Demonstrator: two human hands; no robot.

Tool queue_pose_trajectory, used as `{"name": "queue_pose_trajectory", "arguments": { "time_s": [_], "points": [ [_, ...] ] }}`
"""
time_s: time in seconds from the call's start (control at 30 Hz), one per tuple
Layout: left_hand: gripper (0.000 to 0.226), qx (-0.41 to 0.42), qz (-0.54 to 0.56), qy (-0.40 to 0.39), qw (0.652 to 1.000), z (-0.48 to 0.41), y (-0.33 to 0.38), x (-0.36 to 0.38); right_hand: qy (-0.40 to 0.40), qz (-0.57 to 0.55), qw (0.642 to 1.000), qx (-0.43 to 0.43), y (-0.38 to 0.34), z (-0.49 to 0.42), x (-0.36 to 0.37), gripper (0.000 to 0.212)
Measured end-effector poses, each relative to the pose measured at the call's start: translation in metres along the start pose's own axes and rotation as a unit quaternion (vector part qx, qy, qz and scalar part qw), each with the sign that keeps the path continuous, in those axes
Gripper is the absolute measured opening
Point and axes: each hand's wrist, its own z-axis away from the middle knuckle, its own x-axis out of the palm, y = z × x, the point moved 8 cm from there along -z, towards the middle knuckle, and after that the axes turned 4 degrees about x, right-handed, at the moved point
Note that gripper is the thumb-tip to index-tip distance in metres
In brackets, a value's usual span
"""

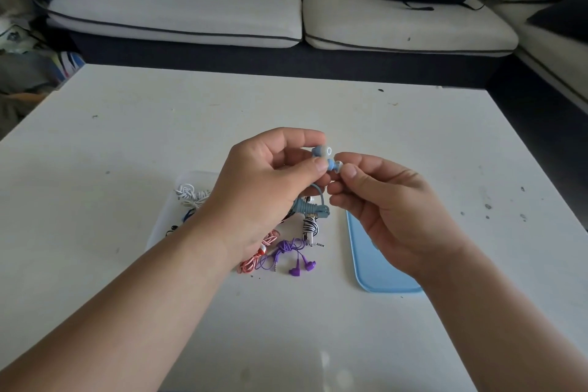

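A single wide-angle camera, worn on the person's head, is looking forward and down across a white table [318,105]. It is sitting close above the work: both forearms are entering from the bottom corners, large in the frame, and the left hand [270,188] and right hand [391,210] are meeting near the middle, with the blue earphones [324,156] at their fingertips. The table's far edge is crossing the upper third, and beyond it the view is facing a pale sofa [178,9] running along the top.
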Motion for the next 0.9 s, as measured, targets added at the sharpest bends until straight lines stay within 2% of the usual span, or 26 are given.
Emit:
{"name": "queue_pose_trajectory", "arguments": {
  "time_s": [0.3, 0.5, 0.9],
  "points": [
    [0.024, -0.007, 0.007, -0.012, 1.0, 0.001, -0.001, 0.001, -0.029, 0.035, 0.999, -0.006, -0.004, 0.0, 0.0, 0.023],
    [0.026, -0.029, 0.048, -0.05, 0.997, 0.001, -0.004, 0.003, -0.072, 0.036, 0.996, 0.032, 0.0, -0.001, 0.003, 0.023],
    [0.025, -0.056, 0.034, -0.089, 0.994, 0.003, -0.011, 0.007, -0.129, 0.055, 0.986, 0.095, 0.008, 0.0, 0.002, 0.019]
  ]
}}
